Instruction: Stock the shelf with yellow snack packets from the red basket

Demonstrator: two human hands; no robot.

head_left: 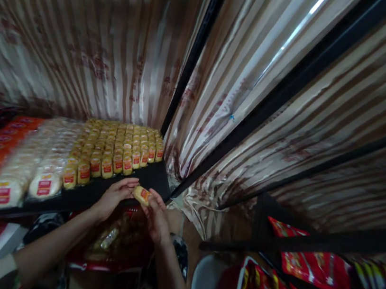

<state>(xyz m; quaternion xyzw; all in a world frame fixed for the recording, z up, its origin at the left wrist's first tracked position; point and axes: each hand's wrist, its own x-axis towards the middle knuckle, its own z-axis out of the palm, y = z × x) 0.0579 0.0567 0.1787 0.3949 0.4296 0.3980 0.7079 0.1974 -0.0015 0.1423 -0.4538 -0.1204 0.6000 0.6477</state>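
Head view: left hand (113, 198) and right hand (156, 218) pinch one packet (141, 195) between their fingers, in front of the black shelf (154, 176). Ten yellow packets (107, 166) front the rows there, beside two columns of white cakes (43, 185). One red basket's (111, 266) contents are dim; the bottom edge cuts off some red bags (317, 272). Striped curtains (141, 27) hang behind.

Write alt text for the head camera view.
A left hand and right hand hold a small yellow packet near a red basket. Beyond, rows of similar packets stand on a dark shelf beside larger white packs, before a striped curtain.
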